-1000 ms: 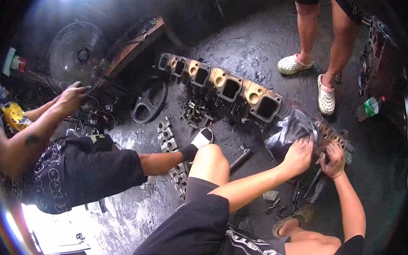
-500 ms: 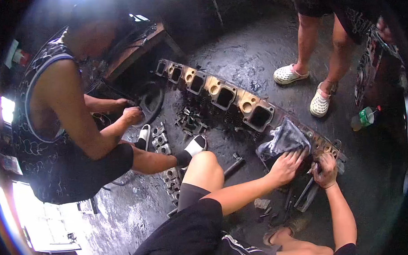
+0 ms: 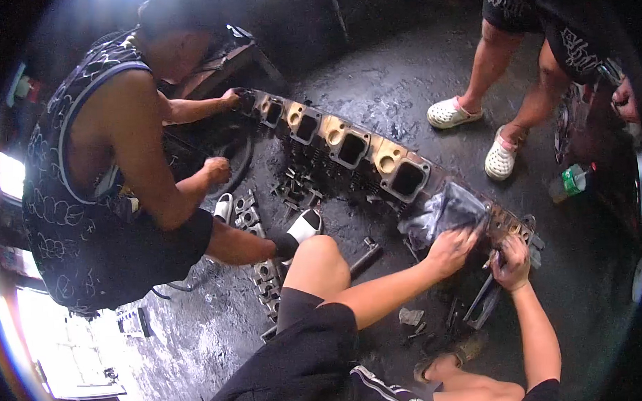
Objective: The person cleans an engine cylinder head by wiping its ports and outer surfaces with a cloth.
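A long metal engine cylinder head (image 3: 347, 149), with square and round openings along its top, lies diagonally on the floor. A crumpled grey-white rag (image 3: 445, 214), possibly plastic, covers part of its near end. My left hand (image 3: 453, 251) is closed on the lower edge of the rag, fingertips pressed on it. Beside it, my right hand (image 3: 511, 264) is curled at the near end of the head, fingers pinched together. What they hold is too small and dark to make out. Long metal tools or bars (image 3: 484, 304) lie just below my right hand.
A co-worker (image 3: 107, 158) sits at left, one hand on the far end of the head. Another person's legs and white clogs (image 3: 456, 113) stand at right, near a green-labelled bottle (image 3: 571, 182). A metal rail (image 3: 267, 273) and loose valve parts (image 3: 299, 190) lie on the floor.
The co-worker has leaned in and put one hand on the head's far end, the other apart from it. My left fingers bend more on the rag; my right hand has barely moved.
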`<state>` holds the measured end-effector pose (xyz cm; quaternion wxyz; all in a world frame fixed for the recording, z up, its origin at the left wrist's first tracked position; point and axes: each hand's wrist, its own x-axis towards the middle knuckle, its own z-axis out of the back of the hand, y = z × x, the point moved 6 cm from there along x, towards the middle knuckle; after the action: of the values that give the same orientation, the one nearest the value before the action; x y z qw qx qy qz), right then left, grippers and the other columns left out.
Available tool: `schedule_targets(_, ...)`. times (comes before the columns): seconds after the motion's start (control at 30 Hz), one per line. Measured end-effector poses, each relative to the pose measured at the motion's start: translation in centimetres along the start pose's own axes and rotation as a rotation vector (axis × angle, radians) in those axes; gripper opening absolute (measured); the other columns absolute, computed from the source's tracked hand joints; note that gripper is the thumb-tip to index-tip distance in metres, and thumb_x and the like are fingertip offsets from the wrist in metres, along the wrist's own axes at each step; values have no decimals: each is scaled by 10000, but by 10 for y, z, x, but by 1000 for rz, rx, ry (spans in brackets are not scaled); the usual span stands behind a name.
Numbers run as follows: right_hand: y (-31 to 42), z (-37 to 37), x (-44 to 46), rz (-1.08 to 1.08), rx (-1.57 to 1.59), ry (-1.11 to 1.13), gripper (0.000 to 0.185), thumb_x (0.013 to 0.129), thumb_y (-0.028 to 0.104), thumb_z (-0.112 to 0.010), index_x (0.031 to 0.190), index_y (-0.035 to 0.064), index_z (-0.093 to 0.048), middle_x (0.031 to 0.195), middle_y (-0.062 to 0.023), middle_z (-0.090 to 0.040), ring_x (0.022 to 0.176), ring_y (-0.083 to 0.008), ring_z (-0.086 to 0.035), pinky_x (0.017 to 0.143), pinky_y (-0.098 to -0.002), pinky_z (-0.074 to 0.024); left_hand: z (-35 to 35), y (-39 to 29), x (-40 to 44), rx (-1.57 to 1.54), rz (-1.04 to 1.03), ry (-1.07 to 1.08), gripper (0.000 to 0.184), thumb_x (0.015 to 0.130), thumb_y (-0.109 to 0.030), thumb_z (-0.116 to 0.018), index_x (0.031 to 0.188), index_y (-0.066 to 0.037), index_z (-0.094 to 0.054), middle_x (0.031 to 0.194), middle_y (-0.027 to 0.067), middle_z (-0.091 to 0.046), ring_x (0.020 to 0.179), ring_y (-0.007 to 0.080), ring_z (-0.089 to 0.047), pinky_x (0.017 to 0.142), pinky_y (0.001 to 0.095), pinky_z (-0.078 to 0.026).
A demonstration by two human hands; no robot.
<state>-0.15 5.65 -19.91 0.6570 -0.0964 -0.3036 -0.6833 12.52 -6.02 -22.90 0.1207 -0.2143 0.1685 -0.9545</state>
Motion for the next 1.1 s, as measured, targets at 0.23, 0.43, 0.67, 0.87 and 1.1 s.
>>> schedule_targets(0.23,13,15,22,-38,-20,104,265,711,127,-698,948,12,-667,1015,-171,-687,984,-348,-660,945,-449,-516,34,15,-29,-46,-109,96,282,809,-90,-587,1084,-47,-631,959,146,-671,871,320,-663,764,427,-535)
schedule_targets(0.43,14,20,18,-27,31,85,270,694,157,-722,929,32,-673,975,-121,-688,946,-295,-667,920,-402,-515,82,68,-114,-772,945,216,247,969,-63,-580,1192,36,-618,1024,104,-724,910,181,-678,776,329,-532)
schedule_targets(0.67,8,9,11,-36,-7,120,347,686,208,-752,978,37,-676,1037,-119,-689,1013,-288,-654,965,-414,-494,84,43,-82,-807,881,-140,366,977,-93,-596,1305,61,-547,1219,152,-643,1095,209,-605,977,311,-470)
schedule_targets(0.87,12,14,15,-19,-13,114,358,694,218,-749,994,38,-674,1048,-124,-681,1011,-292,-650,971,-414,-487,24,-3,-20,167,48,74,541,869,-231,-609,1372,-43,-538,1288,124,-603,1298,306,-490,1114,576,-259)
schedule_targets(1.1,14,18,21,-13,-16,51,277,709,176,-716,947,45,-666,950,-116,-672,921,-289,-655,918,-402,-503,19,2,4,166,40,98,403,891,-257,-607,1231,-40,-611,1166,84,-630,1176,243,-549,1021,514,-341)
